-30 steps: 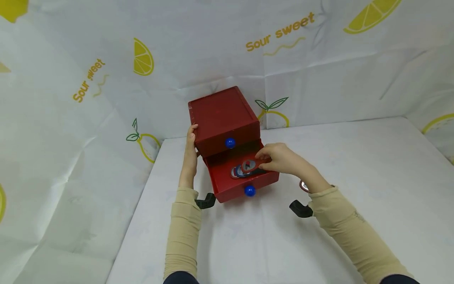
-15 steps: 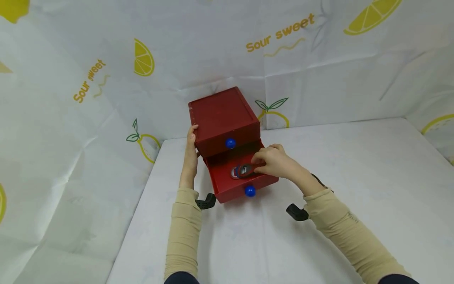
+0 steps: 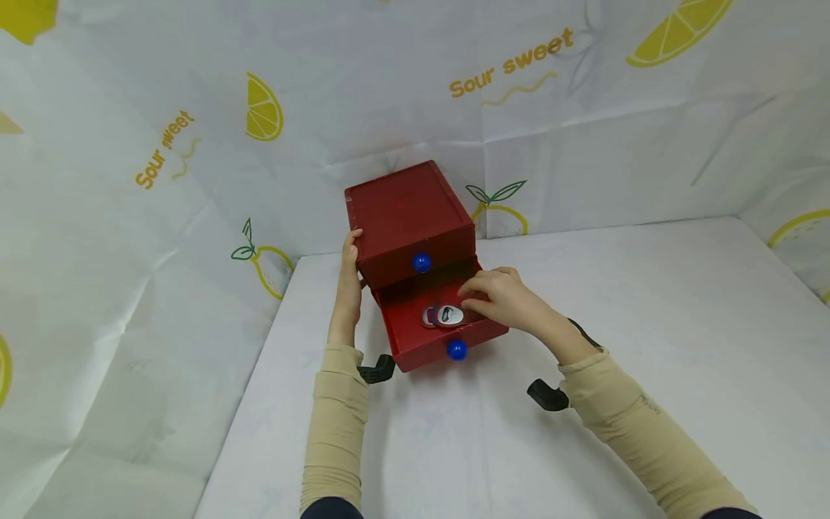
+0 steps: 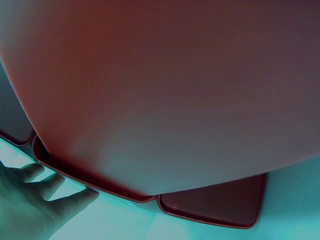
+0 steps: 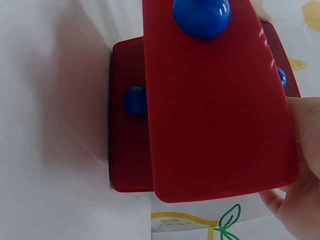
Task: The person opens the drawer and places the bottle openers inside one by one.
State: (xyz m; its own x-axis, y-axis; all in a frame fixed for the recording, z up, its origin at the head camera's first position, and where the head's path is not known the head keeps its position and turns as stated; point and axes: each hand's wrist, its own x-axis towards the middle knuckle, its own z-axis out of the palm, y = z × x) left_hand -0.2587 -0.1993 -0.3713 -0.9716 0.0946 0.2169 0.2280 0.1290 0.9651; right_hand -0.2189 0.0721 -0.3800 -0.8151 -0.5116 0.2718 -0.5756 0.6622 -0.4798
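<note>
A red drawer cabinet (image 3: 408,209) stands at the back of the table, its lower drawer (image 3: 415,349) pulled out. My left hand (image 3: 346,285) rests along the cabinet's left side, its fingertips at the top edge. Inside the lower drawer lie what look like bottle openers: a silver-ended bottle opener (image 3: 450,315) with a dark cut-out overlaps another with a red and blue end (image 3: 428,316). Just right of them, my right hand (image 3: 506,295) is over the drawer, fingers loosely bent and apart from the silver end. The right wrist view shows the drawer front hiding the fingertips.
The upper drawer (image 3: 415,252) is closed and has a blue knob (image 3: 421,263). Another blue knob (image 3: 457,350) is on the pulled-out drawer. A white lemon-print sheet (image 3: 389,86) hangs right behind the cabinet. The white table (image 3: 616,288) extends to the right.
My right hand moved slightly left and down with a bottle opener, then let go of it, and it now lies on the others in the drawer. The left hand has stayed on the cabinet.
</note>
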